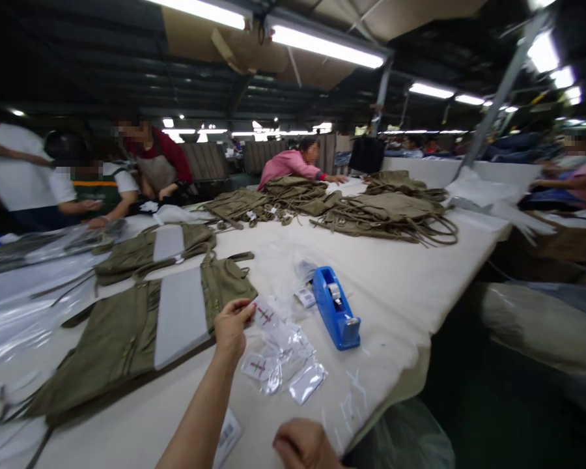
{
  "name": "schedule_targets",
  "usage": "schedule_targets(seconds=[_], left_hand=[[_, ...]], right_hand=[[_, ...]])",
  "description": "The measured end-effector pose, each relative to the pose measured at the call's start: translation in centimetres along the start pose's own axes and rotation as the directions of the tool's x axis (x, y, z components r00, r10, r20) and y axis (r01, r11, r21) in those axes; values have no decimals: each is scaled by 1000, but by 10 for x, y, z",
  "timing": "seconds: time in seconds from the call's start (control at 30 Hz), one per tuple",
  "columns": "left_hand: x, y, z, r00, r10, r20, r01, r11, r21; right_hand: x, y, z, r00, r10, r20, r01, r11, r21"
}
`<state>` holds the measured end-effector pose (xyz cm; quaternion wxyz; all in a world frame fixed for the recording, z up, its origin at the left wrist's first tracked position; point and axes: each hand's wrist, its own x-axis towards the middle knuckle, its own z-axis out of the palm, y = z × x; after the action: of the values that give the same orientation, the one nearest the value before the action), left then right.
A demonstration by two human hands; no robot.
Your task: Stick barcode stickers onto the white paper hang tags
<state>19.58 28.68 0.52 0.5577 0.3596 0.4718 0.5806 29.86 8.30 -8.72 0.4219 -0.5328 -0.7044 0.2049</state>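
My left hand (pixel 232 327) reaches over the table, thumb and fingers pinching the edge of a small clear plastic bag (pixel 266 314) with a red and green mark. More such small bags (pixel 286 348) lie in a loose pile beneath and beside it. At the bottom edge, my right hand (pixel 305 445) is curled closed near the table; whatever its fingers hold, if anything, is hidden. A blue tape dispenser (pixel 334 309) stands just right of the bags. Left of my left hand lies an olive garment (pixel 112 345) with a pale grey strip (pixel 181 317) across it.
A second olive garment (pixel 127 251) lies behind the first. Heaps of olive garments (pixel 385 212) cover the table's far side. A white tag with a barcode (pixel 228 435) lies under my left forearm. Co-workers (pixel 286 163) stand around the table (pixel 395 286), whose right edge drops off.
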Motion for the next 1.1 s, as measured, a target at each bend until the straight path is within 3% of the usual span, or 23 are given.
schedule_targets(seconds=[0.03, 0.1, 0.17, 0.23, 0.37, 0.5, 0.63, 0.73, 0.83, 0.93, 1.0, 1.07, 1.1], left_hand=[[-5, 3, -2, 1000, -13, 17, 13, 1000, -1], [-14, 6, -5, 998, -26, 58, 27, 1000, -14], [-21, 9, -8, 996, -40, 74, 42, 999, -24], [-28, 11, -10, 995, -53, 87, 55, 998, -27], [-41, 16, -14, 988, -55, 146, 57, 998, -9], [-55, 16, -25, 985, -50, 163, 54, 998, -21], [-78, 8, -44, 967, -166, 193, 164, 986, 24], [-98, -3, -53, 932, -247, 266, 234, 969, 78], [-109, -16, -54, 925, -265, 274, 250, 964, 86], [-109, -30, -54, 944, -258, 208, 250, 966, 62], [-106, -38, -57, 943, -274, 190, 271, 962, 45], [-104, -42, -63, 943, -296, 152, 293, 955, 43], [-103, -43, -67, 942, -310, 126, 307, 951, 43]], right_hand=[[5, -2, -6, 999, 32, 3, -32, 998, 50], [21, -5, -23, 967, 239, -86, -217, 954, 207], [44, -7, -39, 924, 311, -221, -241, 925, 296], [69, -8, -51, 912, 320, -257, -230, 917, 326], [103, -18, -56, 930, 345, -127, -261, 862, 435], [114, -32, -43, 917, 393, 71, -352, 711, 609], [114, -31, -27, 851, 520, 74, -405, 559, 724], [109, -30, -17, 819, 570, 69, -419, 510, 752], [99, -34, -8, 829, 556, 65, -418, 538, 731], [98, -32, -10, 888, 448, 107, -409, 660, 630], [111, -23, -31, 933, 356, 45, -335, 820, 464], [133, -7, -75, 959, 236, -154, -204, 959, 197], [147, 2, -103, 945, 158, -286, -152, 987, 43]])
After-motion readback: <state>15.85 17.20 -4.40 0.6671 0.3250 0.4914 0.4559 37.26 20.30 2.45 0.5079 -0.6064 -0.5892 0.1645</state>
